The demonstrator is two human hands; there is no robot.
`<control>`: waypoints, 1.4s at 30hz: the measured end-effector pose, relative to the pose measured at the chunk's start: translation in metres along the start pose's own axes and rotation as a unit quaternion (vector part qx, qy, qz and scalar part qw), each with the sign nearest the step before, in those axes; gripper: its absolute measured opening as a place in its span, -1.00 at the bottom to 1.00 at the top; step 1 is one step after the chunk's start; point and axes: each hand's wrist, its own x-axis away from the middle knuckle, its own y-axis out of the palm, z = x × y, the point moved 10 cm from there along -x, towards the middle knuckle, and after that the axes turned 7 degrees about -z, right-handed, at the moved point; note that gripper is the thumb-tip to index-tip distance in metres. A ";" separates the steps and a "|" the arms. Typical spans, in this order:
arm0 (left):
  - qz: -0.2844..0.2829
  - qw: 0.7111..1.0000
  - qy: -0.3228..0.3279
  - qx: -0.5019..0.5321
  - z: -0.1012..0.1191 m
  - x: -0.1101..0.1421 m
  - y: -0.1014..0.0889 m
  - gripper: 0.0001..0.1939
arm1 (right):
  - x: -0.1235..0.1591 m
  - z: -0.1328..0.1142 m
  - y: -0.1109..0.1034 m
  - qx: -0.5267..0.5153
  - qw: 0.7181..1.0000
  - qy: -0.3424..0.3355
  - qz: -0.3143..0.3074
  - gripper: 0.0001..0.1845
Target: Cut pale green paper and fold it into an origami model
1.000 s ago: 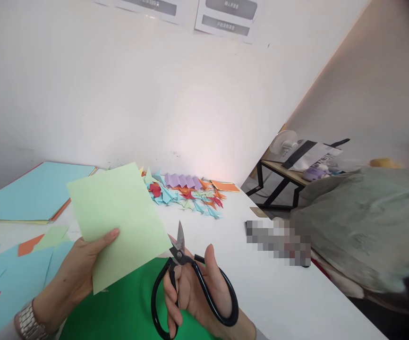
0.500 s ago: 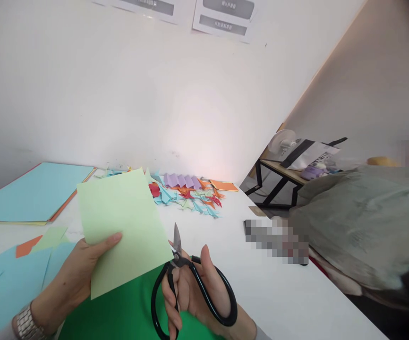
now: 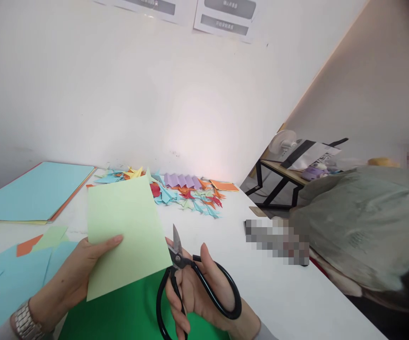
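My left hand holds a pale green sheet of paper by its lower left edge, thumb on top, lifted above the table. My right hand grips black-handled scissors, fingers through the loops, blades pointing up and nearly closed beside the sheet's right edge. Under both hands lies a bright green sheet. A metal watch sits on my left wrist.
A stack of light blue and orange sheets lies at far left. Folded paper pieces in several colours are piled near the wall. Blue, orange and red offcuts lie at left. Another person in a grey-green top leans on the table's right side.
The pale green sheet has turned more upright and shifted right toward the scissors. My right hand with the scissors moved slightly right and down.
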 end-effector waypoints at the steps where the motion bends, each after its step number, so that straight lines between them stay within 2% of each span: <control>1: -0.007 1.000 0.004 -0.002 0.002 0.002 0.002 -0.45 | 0.001 0.000 0.001 -0.007 1.000 0.011 -0.008 -0.12; 5: -0.012 1.000 0.000 0.024 0.005 0.006 -0.001 -0.47 | 0.003 -0.004 0.005 -0.030 0.999 0.026 -0.031 -0.13; 10: -0.012 0.992 -0.041 0.123 -0.002 0.000 -0.016 -0.62 | 0.006 -0.003 0.004 -0.035 0.997 0.042 -0.048 -0.16; 14: -0.039 0.995 -0.066 0.066 -0.006 -0.002 -0.010 -0.51 | 0.009 -0.001 0.002 -0.032 0.997 0.048 -0.058 -0.16; 18: -0.047 0.998 -0.029 -0.008 0.001 -0.001 -0.005 -0.35 | 0.010 -0.003 0.002 -0.023 0.997 0.045 -0.063 -0.18; 24: -0.074 0.992 -0.094 0.026 -0.012 0.002 -0.002 -0.29 | 0.012 -0.004 0.006 -0.018 0.996 0.047 -0.079 -0.24; 29: -0.073 0.987 -0.131 0.054 -0.018 0.002 -0.001 -0.32 | 0.015 0.004 0.005 0.037 0.992 0.090 -0.084 -0.07; 33: -0.064 0.986 -0.145 0.053 -0.021 0.003 -0.005 -0.34 | 0.015 0.004 0.002 0.038 0.993 0.081 -0.073 -0.04; 38: -0.058 0.995 -0.084 0.021 -0.012 -0.001 -0.009 -0.31 | 0.014 0.000 0.005 0.006 0.994 0.075 -0.075 -0.06; 42: -0.049 0.997 -0.057 0.004 -0.009 -0.004 -0.006 -0.29 | 0.014 0.001 -0.001 0.001 0.995 0.090 -0.037 -0.06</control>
